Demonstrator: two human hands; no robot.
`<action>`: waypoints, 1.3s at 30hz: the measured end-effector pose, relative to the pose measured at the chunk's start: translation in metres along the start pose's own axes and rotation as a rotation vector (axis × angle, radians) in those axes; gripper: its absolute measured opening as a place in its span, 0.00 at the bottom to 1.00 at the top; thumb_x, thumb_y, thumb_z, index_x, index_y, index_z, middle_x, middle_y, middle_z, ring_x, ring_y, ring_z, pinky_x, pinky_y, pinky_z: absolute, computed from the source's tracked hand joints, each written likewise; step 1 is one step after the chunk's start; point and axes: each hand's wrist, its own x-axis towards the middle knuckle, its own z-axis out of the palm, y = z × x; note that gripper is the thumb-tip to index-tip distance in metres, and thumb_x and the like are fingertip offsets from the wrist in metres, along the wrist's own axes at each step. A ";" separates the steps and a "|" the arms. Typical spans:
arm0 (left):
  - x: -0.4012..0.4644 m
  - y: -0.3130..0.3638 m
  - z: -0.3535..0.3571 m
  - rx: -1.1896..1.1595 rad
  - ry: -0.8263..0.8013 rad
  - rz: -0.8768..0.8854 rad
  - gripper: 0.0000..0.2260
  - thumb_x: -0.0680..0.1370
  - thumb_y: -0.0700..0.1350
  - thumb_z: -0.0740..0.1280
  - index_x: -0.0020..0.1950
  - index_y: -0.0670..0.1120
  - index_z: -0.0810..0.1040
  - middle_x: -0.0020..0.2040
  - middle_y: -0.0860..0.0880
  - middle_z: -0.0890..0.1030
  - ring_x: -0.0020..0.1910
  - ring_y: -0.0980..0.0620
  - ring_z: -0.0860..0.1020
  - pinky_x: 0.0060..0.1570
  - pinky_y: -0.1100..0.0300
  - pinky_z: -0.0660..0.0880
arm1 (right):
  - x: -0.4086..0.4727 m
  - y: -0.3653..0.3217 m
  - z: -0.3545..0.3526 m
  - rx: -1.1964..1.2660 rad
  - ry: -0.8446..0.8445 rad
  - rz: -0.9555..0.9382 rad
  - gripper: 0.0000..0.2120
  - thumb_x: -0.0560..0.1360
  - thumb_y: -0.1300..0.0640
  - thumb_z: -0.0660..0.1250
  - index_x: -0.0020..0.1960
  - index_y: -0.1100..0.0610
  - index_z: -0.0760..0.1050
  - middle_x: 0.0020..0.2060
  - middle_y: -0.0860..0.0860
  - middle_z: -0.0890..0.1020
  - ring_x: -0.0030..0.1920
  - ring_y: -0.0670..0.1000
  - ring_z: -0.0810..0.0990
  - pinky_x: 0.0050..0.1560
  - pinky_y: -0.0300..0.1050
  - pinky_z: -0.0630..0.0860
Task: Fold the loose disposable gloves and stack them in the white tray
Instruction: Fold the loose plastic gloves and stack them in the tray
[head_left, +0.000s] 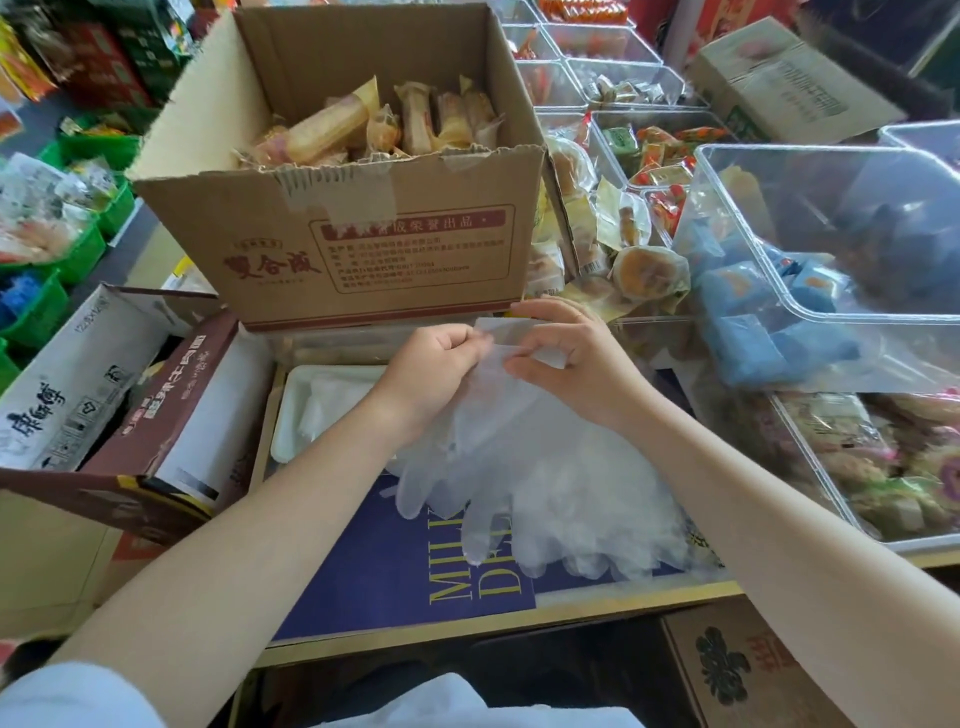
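Nearest: my two bare forearms, reaching forward over a blue sheet (395, 566) with yellow lettering
On that sheet: a heap of loose clear gloves (582, 499), their fingers trailing toward me
Above the heap: one glove (493, 400) held up by its cuff, the rest of it hanging down onto the heap
My left hand (434, 371): fingers curled, pinching the cuff at its left edge
My right hand (566, 356): thumb and fingers pinching the same cuff from the right, just beside the left hand
Left of my hands: the white tray (291, 410), some folded gloves (324, 402) already lying inside it
Further left: a brown carton (156, 415) lying open
Behind my hands: a cardboard box (337, 228) of wrapped pastries
Right: a clear plastic bin (831, 291), tilted over blue packets
Farthest: more clear bins of wrapped snacks; green baskets at far left
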 end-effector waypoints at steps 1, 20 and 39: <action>-0.001 0.000 0.000 0.003 -0.038 0.019 0.15 0.80 0.45 0.62 0.34 0.50 0.80 0.27 0.56 0.76 0.27 0.58 0.72 0.33 0.63 0.68 | 0.000 0.000 -0.002 0.004 0.014 -0.014 0.07 0.70 0.51 0.71 0.40 0.55 0.82 0.49 0.47 0.81 0.54 0.50 0.76 0.65 0.56 0.63; -0.022 -0.017 -0.017 0.552 -0.253 0.143 0.09 0.82 0.46 0.57 0.45 0.47 0.74 0.35 0.53 0.75 0.34 0.57 0.71 0.39 0.60 0.66 | -0.001 -0.001 -0.018 0.177 0.012 0.237 0.08 0.74 0.57 0.69 0.52 0.58 0.79 0.43 0.50 0.78 0.44 0.46 0.75 0.45 0.39 0.68; -0.014 -0.030 0.001 0.471 -0.022 0.143 0.10 0.81 0.43 0.58 0.41 0.49 0.73 0.25 0.54 0.68 0.25 0.58 0.66 0.28 0.63 0.62 | -0.031 0.027 0.003 0.077 -0.234 0.156 0.11 0.73 0.56 0.70 0.35 0.54 0.70 0.30 0.46 0.72 0.31 0.45 0.67 0.32 0.38 0.63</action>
